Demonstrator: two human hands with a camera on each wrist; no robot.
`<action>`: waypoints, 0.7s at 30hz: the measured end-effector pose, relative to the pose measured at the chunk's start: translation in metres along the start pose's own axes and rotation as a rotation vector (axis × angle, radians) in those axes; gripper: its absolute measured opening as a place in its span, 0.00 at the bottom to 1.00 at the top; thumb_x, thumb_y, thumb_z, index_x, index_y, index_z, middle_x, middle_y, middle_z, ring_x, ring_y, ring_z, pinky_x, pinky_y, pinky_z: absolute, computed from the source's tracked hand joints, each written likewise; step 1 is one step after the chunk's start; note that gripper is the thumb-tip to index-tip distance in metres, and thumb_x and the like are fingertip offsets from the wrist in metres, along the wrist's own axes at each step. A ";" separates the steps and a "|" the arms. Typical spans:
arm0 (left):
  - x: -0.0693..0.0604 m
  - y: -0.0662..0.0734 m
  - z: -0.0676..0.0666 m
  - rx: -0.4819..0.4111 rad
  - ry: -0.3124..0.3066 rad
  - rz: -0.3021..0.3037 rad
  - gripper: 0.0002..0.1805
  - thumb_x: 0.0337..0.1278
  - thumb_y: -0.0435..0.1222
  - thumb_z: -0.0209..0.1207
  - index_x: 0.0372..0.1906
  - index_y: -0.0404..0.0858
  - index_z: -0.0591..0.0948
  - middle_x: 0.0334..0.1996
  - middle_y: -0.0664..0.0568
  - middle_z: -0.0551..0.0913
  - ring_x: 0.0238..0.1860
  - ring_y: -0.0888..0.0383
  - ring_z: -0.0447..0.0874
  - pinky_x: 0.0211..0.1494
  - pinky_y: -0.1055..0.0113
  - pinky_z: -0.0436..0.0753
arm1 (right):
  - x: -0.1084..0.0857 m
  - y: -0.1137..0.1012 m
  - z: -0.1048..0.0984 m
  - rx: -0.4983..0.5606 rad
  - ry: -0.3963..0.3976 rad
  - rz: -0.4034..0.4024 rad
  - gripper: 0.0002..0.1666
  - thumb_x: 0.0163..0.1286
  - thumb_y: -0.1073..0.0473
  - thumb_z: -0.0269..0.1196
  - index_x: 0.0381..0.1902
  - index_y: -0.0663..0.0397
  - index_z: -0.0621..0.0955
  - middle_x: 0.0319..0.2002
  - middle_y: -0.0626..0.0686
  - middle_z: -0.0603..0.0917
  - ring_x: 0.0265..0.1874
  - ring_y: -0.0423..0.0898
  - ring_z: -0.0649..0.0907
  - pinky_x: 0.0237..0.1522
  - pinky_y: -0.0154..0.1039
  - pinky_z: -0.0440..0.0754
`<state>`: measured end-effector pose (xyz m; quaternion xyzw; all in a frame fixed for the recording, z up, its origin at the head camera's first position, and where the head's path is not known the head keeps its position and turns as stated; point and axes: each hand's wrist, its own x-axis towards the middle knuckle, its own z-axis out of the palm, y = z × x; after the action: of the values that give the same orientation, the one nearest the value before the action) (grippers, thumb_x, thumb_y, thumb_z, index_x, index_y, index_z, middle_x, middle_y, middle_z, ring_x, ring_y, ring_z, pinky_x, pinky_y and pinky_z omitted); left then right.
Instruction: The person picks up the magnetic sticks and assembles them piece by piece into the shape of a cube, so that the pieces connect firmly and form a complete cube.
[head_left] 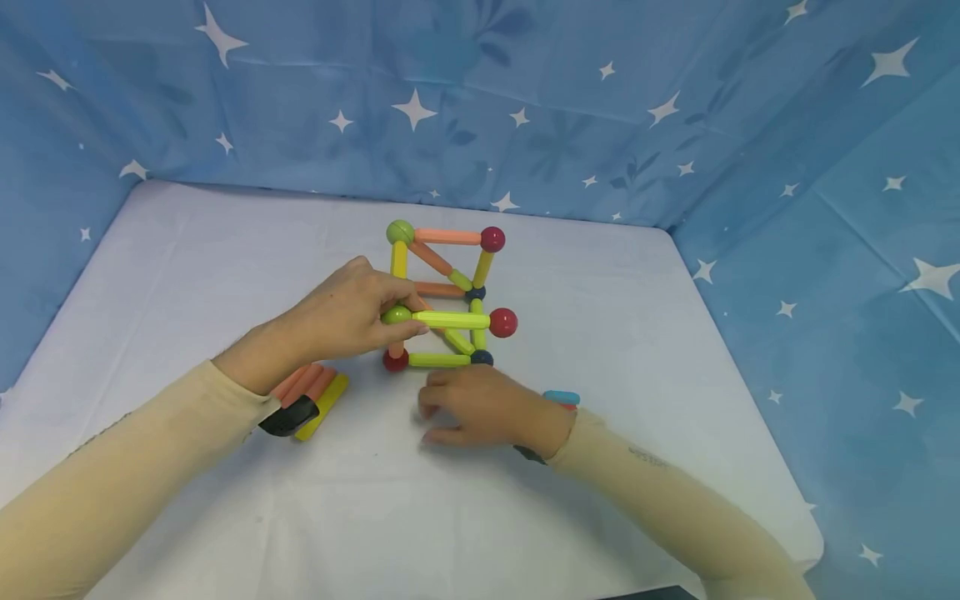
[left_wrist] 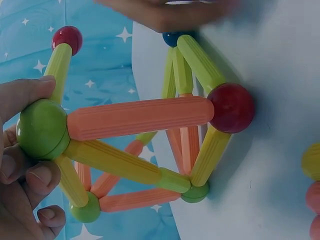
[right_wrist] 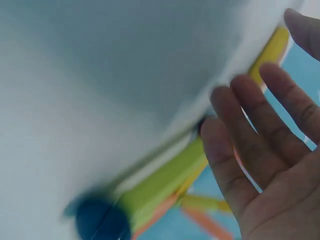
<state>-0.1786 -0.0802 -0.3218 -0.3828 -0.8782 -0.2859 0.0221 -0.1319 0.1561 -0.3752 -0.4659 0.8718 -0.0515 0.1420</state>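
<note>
A frame of coloured rods and balls stands on the table. My left hand (head_left: 348, 312) grips a green ball (left_wrist: 42, 129) at its upper near corner, with thumb and fingers around it. From that ball a lime-green rod (head_left: 457, 320) runs right to a red ball (head_left: 503, 322), and an orange rod (left_wrist: 140, 118) leads to another red ball (left_wrist: 231, 108) at the base. My right hand (head_left: 491, 407), slightly blurred, is just in front of the dark blue ball (head_left: 482, 358) at the near base corner. Its fingers are spread and relaxed in the right wrist view, holding nothing.
Orange rods (head_left: 303, 385) and a yellow rod (head_left: 324, 408) lie beneath the left wrist. A blue rod (head_left: 562, 397) and a bit of red show beside the right wrist. Starry blue curtains (head_left: 450, 108) border the white table (head_left: 637, 333) at the back and sides.
</note>
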 end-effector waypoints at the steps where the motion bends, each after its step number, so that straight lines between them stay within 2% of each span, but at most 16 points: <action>1: 0.000 0.000 0.000 0.001 0.002 0.002 0.09 0.60 0.45 0.71 0.40 0.45 0.89 0.11 0.62 0.67 0.18 0.58 0.62 0.45 0.56 0.68 | 0.006 -0.008 0.002 -0.025 0.001 -0.053 0.20 0.67 0.38 0.68 0.45 0.43 0.84 0.39 0.41 0.83 0.38 0.36 0.81 0.44 0.32 0.78; 3: 0.000 0.000 -0.001 0.002 0.001 0.005 0.09 0.60 0.45 0.70 0.41 0.45 0.89 0.11 0.62 0.67 0.18 0.58 0.62 0.45 0.56 0.68 | 0.017 -0.021 0.006 -0.072 -0.017 -0.119 0.28 0.68 0.38 0.66 0.61 0.44 0.81 0.56 0.44 0.81 0.54 0.39 0.80 0.58 0.36 0.75; 5: -0.001 0.000 -0.001 0.005 -0.001 0.005 0.09 0.61 0.45 0.70 0.42 0.45 0.89 0.12 0.62 0.67 0.18 0.58 0.62 0.45 0.56 0.68 | 0.027 -0.030 0.009 -0.104 -0.050 -0.125 0.37 0.69 0.37 0.65 0.71 0.44 0.74 0.69 0.48 0.73 0.66 0.43 0.74 0.66 0.41 0.70; 7: -0.001 0.000 -0.001 0.006 -0.002 0.006 0.10 0.61 0.45 0.70 0.42 0.45 0.89 0.11 0.63 0.67 0.18 0.58 0.63 0.46 0.55 0.68 | 0.034 -0.037 0.011 -0.137 -0.072 -0.132 0.44 0.69 0.37 0.65 0.77 0.45 0.65 0.76 0.50 0.63 0.73 0.45 0.66 0.71 0.44 0.64; 10: -0.001 0.000 0.000 0.008 0.002 0.009 0.09 0.61 0.45 0.70 0.41 0.45 0.89 0.12 0.64 0.68 0.19 0.59 0.64 0.47 0.55 0.69 | 0.042 -0.044 0.011 -0.180 -0.078 -0.158 0.52 0.69 0.35 0.64 0.81 0.46 0.57 0.80 0.51 0.53 0.78 0.48 0.57 0.74 0.47 0.57; 13: -0.001 0.000 0.000 0.010 -0.003 0.005 0.09 0.62 0.45 0.69 0.42 0.45 0.89 0.12 0.65 0.69 0.19 0.59 0.64 0.48 0.55 0.69 | 0.047 -0.048 0.011 -0.221 -0.093 -0.171 0.54 0.69 0.33 0.63 0.82 0.46 0.54 0.81 0.51 0.51 0.78 0.50 0.53 0.75 0.48 0.53; 15: -0.001 0.001 0.000 0.009 -0.007 0.004 0.10 0.62 0.45 0.69 0.42 0.45 0.89 0.12 0.65 0.70 0.19 0.59 0.64 0.47 0.55 0.68 | 0.049 -0.049 0.013 -0.240 -0.088 -0.171 0.50 0.70 0.32 0.61 0.81 0.45 0.57 0.79 0.51 0.56 0.77 0.50 0.57 0.74 0.47 0.56; 16: -0.001 0.001 0.000 0.009 -0.010 0.002 0.10 0.62 0.46 0.69 0.42 0.45 0.89 0.12 0.64 0.69 0.19 0.59 0.64 0.47 0.55 0.68 | 0.050 -0.049 0.013 -0.245 -0.073 -0.172 0.47 0.70 0.33 0.61 0.79 0.45 0.62 0.77 0.50 0.62 0.75 0.49 0.62 0.73 0.46 0.58; 19: -0.001 0.000 0.000 0.003 -0.006 0.005 0.10 0.62 0.45 0.69 0.43 0.45 0.89 0.12 0.64 0.69 0.19 0.59 0.64 0.46 0.56 0.67 | 0.050 -0.047 0.013 -0.270 0.014 -0.187 0.32 0.72 0.36 0.61 0.67 0.42 0.75 0.60 0.46 0.77 0.60 0.44 0.74 0.65 0.42 0.67; 21: -0.001 -0.001 0.000 -0.003 0.003 0.010 0.09 0.62 0.45 0.69 0.42 0.46 0.89 0.11 0.65 0.69 0.19 0.59 0.64 0.45 0.56 0.67 | 0.050 -0.045 0.012 -0.300 0.073 -0.202 0.24 0.72 0.39 0.62 0.60 0.42 0.79 0.50 0.44 0.78 0.51 0.42 0.76 0.60 0.41 0.69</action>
<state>-0.1779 -0.0812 -0.3226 -0.3866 -0.8759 -0.2876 0.0243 -0.1184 0.0899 -0.3869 -0.5647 0.8232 0.0481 0.0335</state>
